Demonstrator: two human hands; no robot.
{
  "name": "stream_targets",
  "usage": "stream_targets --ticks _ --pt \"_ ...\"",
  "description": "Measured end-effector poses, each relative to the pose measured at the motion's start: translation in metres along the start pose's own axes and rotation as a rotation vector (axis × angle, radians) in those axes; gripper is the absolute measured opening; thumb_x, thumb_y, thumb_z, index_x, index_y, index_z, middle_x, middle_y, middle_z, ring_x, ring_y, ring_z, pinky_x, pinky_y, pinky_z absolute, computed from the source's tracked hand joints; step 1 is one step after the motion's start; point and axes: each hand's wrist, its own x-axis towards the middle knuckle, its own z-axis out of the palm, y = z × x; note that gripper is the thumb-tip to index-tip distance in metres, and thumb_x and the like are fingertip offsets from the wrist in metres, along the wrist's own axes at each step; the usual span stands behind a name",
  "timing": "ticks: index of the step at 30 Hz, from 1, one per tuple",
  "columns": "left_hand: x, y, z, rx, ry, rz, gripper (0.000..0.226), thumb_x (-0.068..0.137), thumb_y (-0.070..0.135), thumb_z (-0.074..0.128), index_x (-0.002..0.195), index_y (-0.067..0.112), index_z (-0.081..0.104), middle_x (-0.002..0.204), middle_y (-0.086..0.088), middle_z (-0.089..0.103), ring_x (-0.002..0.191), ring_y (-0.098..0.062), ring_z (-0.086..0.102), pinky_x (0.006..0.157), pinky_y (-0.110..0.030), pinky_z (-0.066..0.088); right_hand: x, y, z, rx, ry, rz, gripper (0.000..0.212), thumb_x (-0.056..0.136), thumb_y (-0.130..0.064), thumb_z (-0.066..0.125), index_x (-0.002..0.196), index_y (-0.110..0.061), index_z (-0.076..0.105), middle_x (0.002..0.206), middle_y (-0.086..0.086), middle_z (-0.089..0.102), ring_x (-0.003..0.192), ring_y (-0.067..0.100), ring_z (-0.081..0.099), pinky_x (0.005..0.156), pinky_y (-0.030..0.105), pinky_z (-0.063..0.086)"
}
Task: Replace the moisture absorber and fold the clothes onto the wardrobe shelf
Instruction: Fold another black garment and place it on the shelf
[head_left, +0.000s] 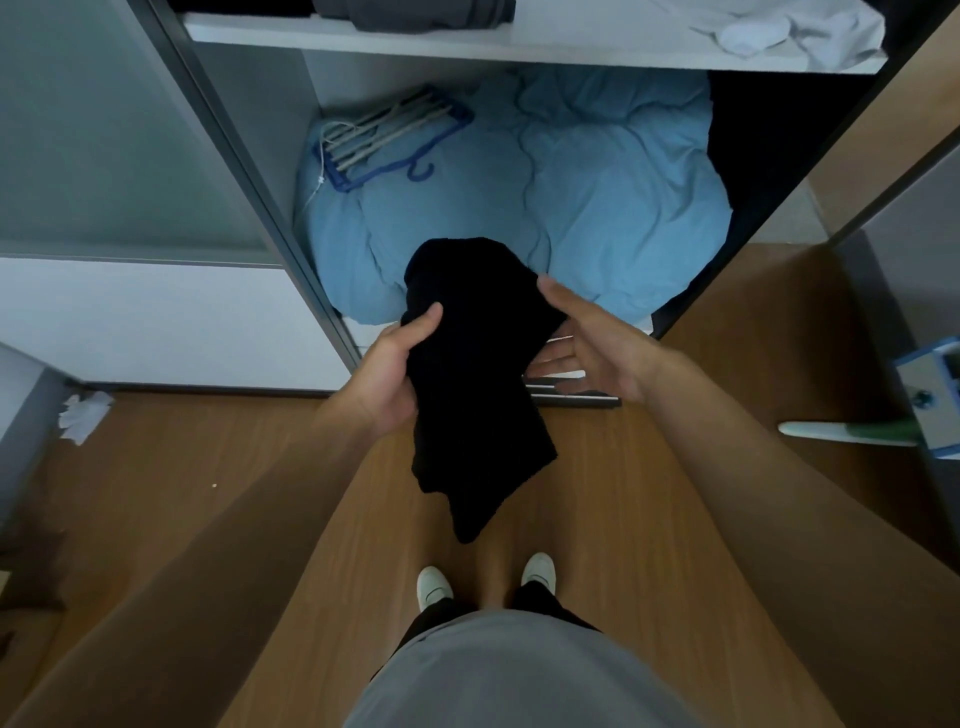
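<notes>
Grey shirt (519, 675) | left hand (387, 379) grips limp black garment (478, 374) | right hand (587, 348) flat

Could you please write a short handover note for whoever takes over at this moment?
Left hand grips the black garment, which hangs loosely in front of the open wardrobe. Right hand is open, thumb at the garment's edge. The shelf above holds dark folded clothes and loose white clothes. Left to do: finish the fold and shelve it. No moisture absorber is plainly in view.
</notes>
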Motion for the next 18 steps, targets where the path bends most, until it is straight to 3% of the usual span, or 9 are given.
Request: stream_targets --ticks 3,5,7,10,12,14,16,18 --pt "0.001 0.003 -0.005 -0.011 0.007 -0.006 0.047 0.094 0.038 0.063 0.135 0.017 0.057 0.131 -0.004 0.067 0.121 -0.022 0.063 0.090 -0.031 0.056 0.002 -0.001 0.005 -0.019 0.124 -0.145 0.037 0.086 -0.045 0.073 0.112 -0.019 0.069 0.105 -0.007 0.076 0.101 0.008 0.070 0.104 0.040 0.047" --pt "0.000 0.005 -0.007 0.003 -0.012 -0.008 0.045 0.094 0.038 0.063 0.134 0.017 0.059 0.130 -0.004 0.067 0.121 -0.022 0.063 0.092 -0.030 0.055 0.001 -0.006 0.006 0.059 0.190 -0.215 0.018 0.092 -0.023 0.068 0.107 -0.013 0.068 0.101 -0.003 0.075 0.095 0.011 0.069 0.094 0.034 0.053" --pt "0.000 0.007 -0.008 0.049 -0.014 -0.025 0.047 0.093 0.038 0.064 0.135 0.016 0.059 0.131 -0.005 0.067 0.122 -0.022 0.062 0.096 -0.032 0.053 -0.004 -0.018 0.003 0.216 0.217 -0.276 0.009 0.095 -0.014 0.059 0.097 -0.010 0.067 0.088 0.003 0.071 0.079 0.015 0.067 0.076 0.029 0.055" --pt "-0.002 0.012 -0.009 0.133 -0.003 -0.066 0.045 0.093 0.038 0.065 0.132 0.016 0.061 0.129 -0.005 0.068 0.121 -0.022 0.063 0.096 -0.033 0.053 -0.012 -0.034 -0.011 0.378 0.265 -0.383 0.018 0.097 -0.018 0.057 0.084 -0.011 0.066 0.073 0.002 0.069 0.068 0.016 0.066 0.058 0.026 0.053" --pt "-0.003 0.016 -0.007 0.126 -0.016 -0.071 0.042 0.094 0.037 0.065 0.129 0.016 0.064 0.129 -0.005 0.068 0.120 -0.022 0.064 0.091 -0.031 0.056 -0.016 -0.035 -0.012 0.405 0.177 -0.440 0.021 0.097 -0.029 0.060 0.091 -0.012 0.070 0.085 0.004 0.073 0.077 0.018 0.070 0.066 0.027 0.056" --pt "-0.003 0.019 -0.002 0.079 -0.034 -0.062 0.044 0.095 0.037 0.063 0.133 0.014 0.061 0.131 -0.007 0.066 0.121 -0.023 0.063 0.091 -0.031 0.056 -0.013 -0.022 -0.005 0.398 0.099 -0.413 0.038 0.091 -0.039 0.064 0.112 -0.008 0.070 0.109 0.010 0.074 0.099 0.023 0.071 0.086 0.029 0.057" --pt "-0.003 0.021 0.002 0.046 -0.043 -0.057 0.050 0.096 0.038 0.061 0.138 0.013 0.055 0.134 -0.009 0.064 0.123 -0.025 0.062 0.097 -0.034 0.054 -0.009 -0.001 0.006 0.342 0.069 -0.351 0.050 0.086 -0.035 0.068 0.127 -0.007 0.064 0.120 0.011 0.071 0.109 0.020 0.069 0.094 0.028 0.055" --pt "-0.002 0.023 0.005 0.029 -0.041 -0.065 0.054 0.095 0.040 0.061 0.141 0.012 0.052 0.136 -0.010 0.063 0.125 -0.027 0.060 0.103 -0.038 0.050 -0.006 0.019 0.013 0.214 0.051 -0.335 0.045 0.086 -0.025 0.072 0.129 -0.012 0.063 0.122 0.007 0.071 0.113 0.018 0.067 0.098 0.029 0.053"
